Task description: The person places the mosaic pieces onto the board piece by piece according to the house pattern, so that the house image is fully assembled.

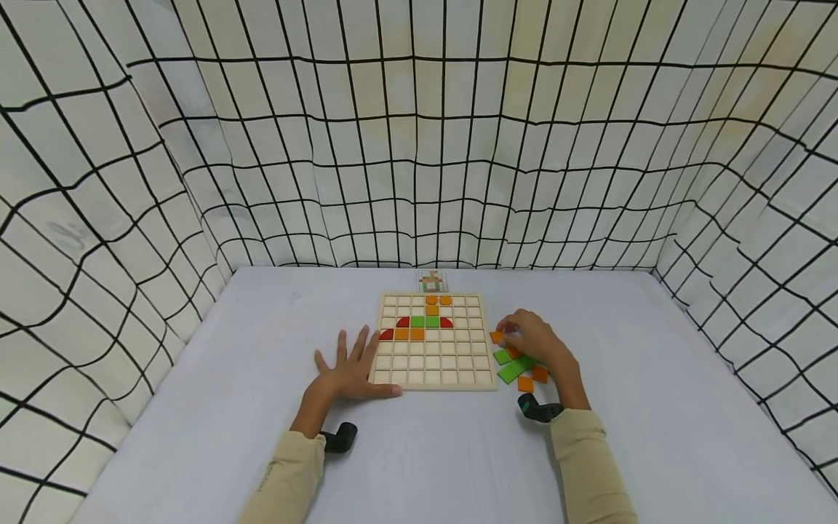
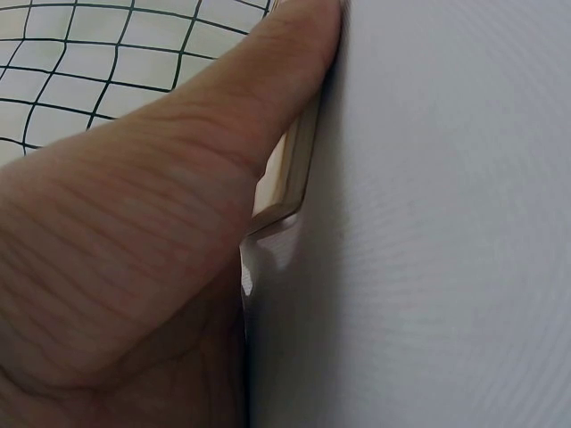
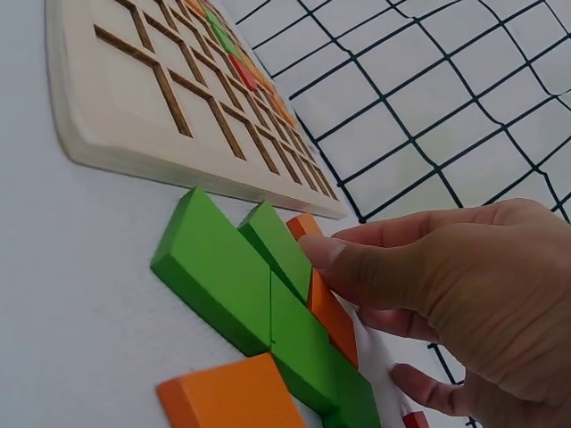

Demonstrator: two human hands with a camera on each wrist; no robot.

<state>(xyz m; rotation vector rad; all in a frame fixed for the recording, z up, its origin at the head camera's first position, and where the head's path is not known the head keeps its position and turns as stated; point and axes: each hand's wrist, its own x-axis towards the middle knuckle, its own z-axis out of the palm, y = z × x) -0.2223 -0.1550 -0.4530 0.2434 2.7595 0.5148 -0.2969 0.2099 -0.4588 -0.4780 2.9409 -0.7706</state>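
White table [image 1: 445,455] filling the lower half of the head view; black netting [image 1: 414,58] along the top and both sides; pale wall [image 1: 428,87] behind, yellowish at upper centre.

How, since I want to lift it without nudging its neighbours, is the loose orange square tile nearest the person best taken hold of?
Probably pinch the orange square tile by the nearer half of its left and right edges, coming down from the person's side: it appears flat with a thick side wall, while green tiles and another orange tile crowd beyond.
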